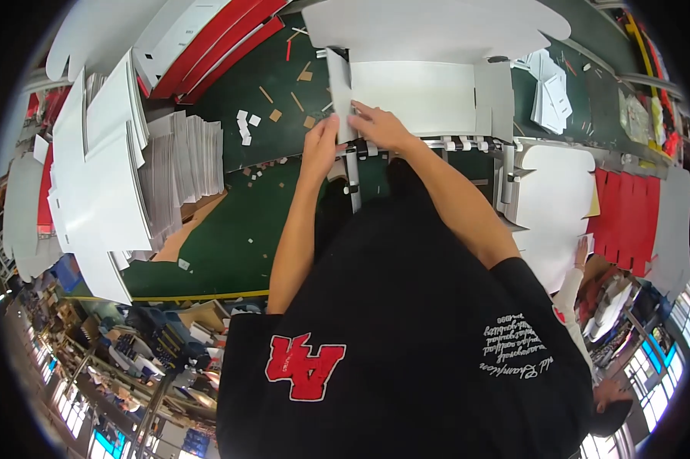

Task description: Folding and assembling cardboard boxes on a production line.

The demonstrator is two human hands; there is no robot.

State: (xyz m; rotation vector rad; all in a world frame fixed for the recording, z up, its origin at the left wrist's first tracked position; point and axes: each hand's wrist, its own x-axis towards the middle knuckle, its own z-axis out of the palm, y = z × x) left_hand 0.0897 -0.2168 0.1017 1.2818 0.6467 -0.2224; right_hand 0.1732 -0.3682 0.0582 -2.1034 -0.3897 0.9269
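A part-folded white cardboard box [414,96] lies in front of me, its lid panel [437,27] spread out at the far side. Its left side wall [340,84] stands raised. My left hand [319,149] grips this wall from outside, near its front end, with the fingers closed on the board. From within the box, my right hand [383,128] touches the same wall, index finger and thumb stretched out and apart. The underside of both hands is hidden. On the right, the side wall [496,99] of the box also stands up.
Stacked white and grey box blanks [104,183] stand at the left, with red-edged boxes [215,53] behind them. Cardboard scraps [276,115] litter the green surface. White sheets [551,96], a white blank [551,206] and red blanks [624,218] are at the right, near another person's hand [582,251].
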